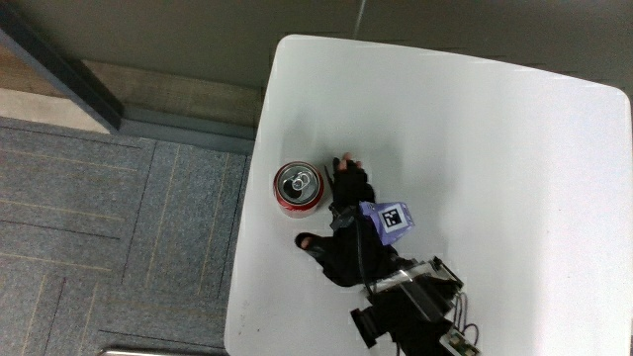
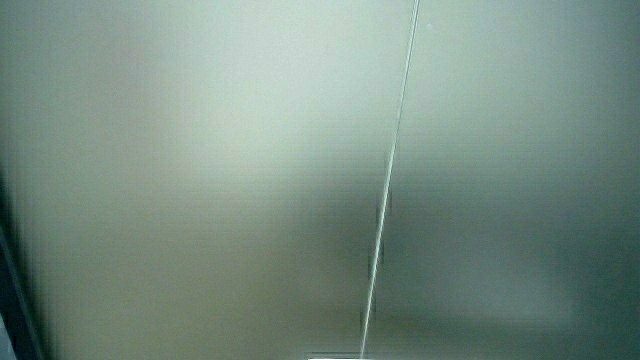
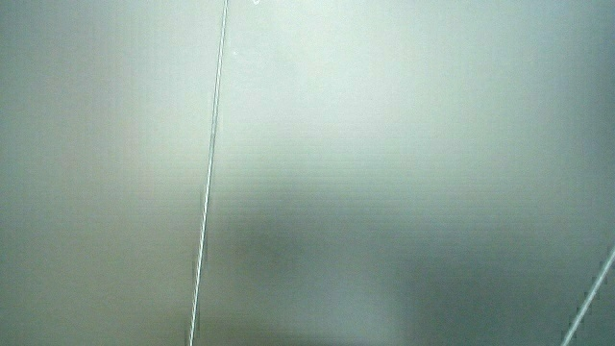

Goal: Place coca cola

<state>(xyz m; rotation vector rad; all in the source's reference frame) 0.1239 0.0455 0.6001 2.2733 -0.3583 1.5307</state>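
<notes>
A red Coca-Cola can (image 1: 300, 188) stands upright on the white table (image 1: 475, 148), close to the table's edge, its silver top with the pull tab facing up. The gloved hand (image 1: 330, 204) lies right beside the can, its fingers spread and relaxed. The thumb (image 1: 305, 240) points out nearer to the person than the can, and a fingertip (image 1: 346, 161) reaches past the can's side. Nothing is held. The patterned cube (image 1: 392, 219) shows on the hand's back. Both side views show only a pale wall.
The table's edge runs just next to the can, with grey carpet floor (image 1: 109, 227) below it. The forearm with a dark strapped device (image 1: 410, 302) comes in from the person's side of the table.
</notes>
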